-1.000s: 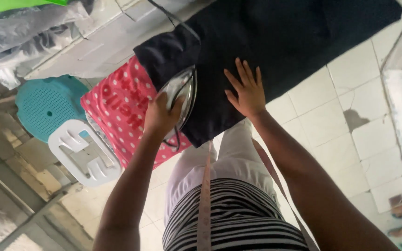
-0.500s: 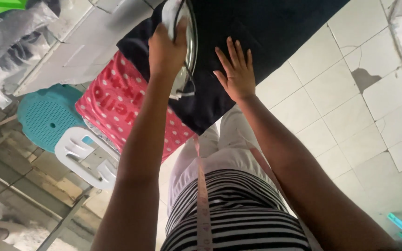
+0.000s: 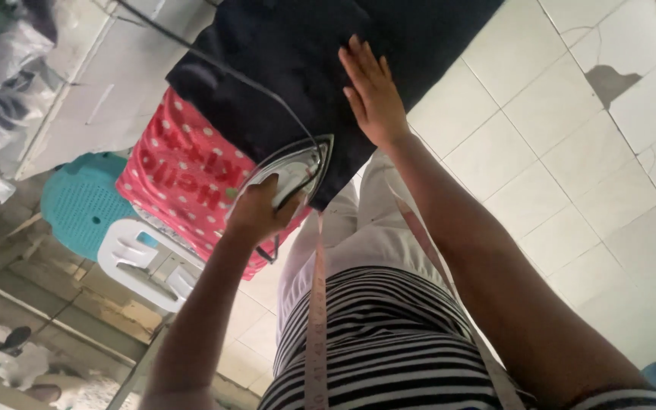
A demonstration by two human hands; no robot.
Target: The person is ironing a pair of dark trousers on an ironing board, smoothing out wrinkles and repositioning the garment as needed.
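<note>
Spreading across upper centre of frame: dark navy garment (image 3: 282, 68) over red polka-dot cover (image 3: 184, 182). Turquoise plastic stool (image 3: 77, 212) at lower left. Clothes iron (image 3: 294, 171) sits mid-frame on garment's near edge, left hand (image 3: 256, 212) clenched round its handle. Right hand (image 3: 373, 95) open, pressed flat on garment.

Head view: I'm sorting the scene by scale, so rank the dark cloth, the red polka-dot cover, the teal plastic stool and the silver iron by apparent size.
1. Dark navy cloth, largest though cut off by the frame.
2. Red polka-dot cover.
3. Teal round plastic stool, partly hidden, so unsure against the cover.
4. Silver iron in the left hand.
</note>
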